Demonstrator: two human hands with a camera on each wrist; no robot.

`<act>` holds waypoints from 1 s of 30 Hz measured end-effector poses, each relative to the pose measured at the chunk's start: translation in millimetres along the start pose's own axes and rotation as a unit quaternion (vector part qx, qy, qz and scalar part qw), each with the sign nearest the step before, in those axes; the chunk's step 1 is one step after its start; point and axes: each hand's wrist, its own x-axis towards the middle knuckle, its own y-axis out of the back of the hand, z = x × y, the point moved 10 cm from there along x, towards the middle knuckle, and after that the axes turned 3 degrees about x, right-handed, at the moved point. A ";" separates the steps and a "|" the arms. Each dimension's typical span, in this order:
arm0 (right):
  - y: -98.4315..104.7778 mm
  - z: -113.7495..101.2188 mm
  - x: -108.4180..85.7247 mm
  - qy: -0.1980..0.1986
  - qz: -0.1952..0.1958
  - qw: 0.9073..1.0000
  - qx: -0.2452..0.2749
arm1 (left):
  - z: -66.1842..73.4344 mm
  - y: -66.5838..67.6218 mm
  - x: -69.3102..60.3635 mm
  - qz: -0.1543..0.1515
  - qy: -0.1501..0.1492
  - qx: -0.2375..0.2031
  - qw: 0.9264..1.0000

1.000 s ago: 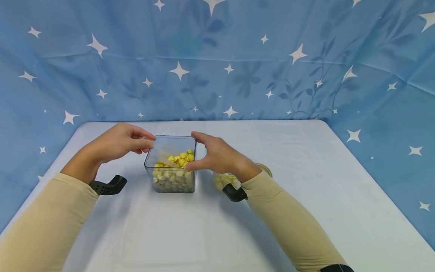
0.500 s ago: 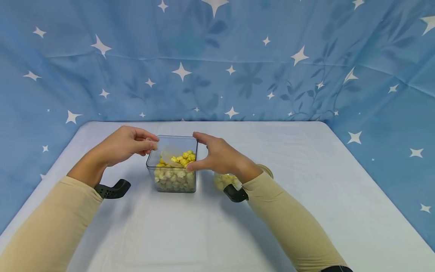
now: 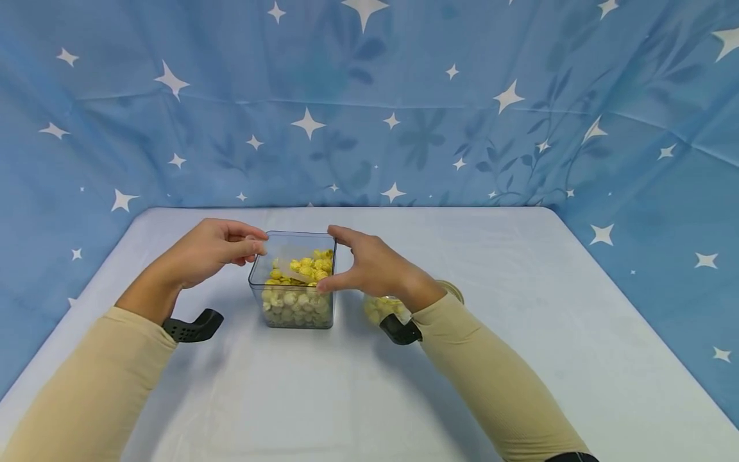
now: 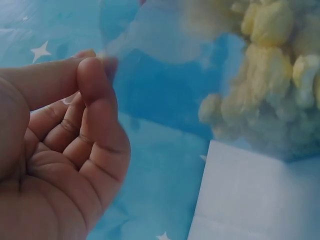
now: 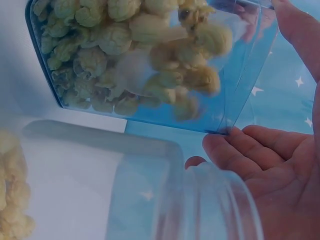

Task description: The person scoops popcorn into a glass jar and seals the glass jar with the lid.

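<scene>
A clear square-topped plastic box (image 3: 297,311) stands on the table, partly filled with yellow popcorn (image 3: 303,300). My left hand (image 3: 213,250) is at the box's left rim, thumb and fingertips pinching the end of a translucent scoop (image 3: 293,272). The scoop's pale head lies among the popcorn inside; its handle is hard to make out. My right hand (image 3: 372,262) grips the box's right side, thumb at the front rim and fingers toward the back corner. In the right wrist view, some popcorn in the box is blurred.
Beneath my right wrist is a clear jar (image 3: 375,309) holding popcorn, partly hidden by the forearm; its threaded mouth (image 5: 220,205) shows in the right wrist view. A gold-coloured ring (image 3: 456,290) shows behind the sleeve. The white tabletop (image 3: 288,398) ends at a blue starry curtain (image 3: 369,154).
The popcorn inside the box has shifted, with pieces heaped higher toward the back right. Both hands stay almost where they were; the left has moved slightly right since the first frame.
</scene>
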 end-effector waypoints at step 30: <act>-0.5 1.4 -0.7 0.004 -0.002 1.000 0.003 | -25.7 2.0 0.3 0.023 -0.024 -0.172 0.985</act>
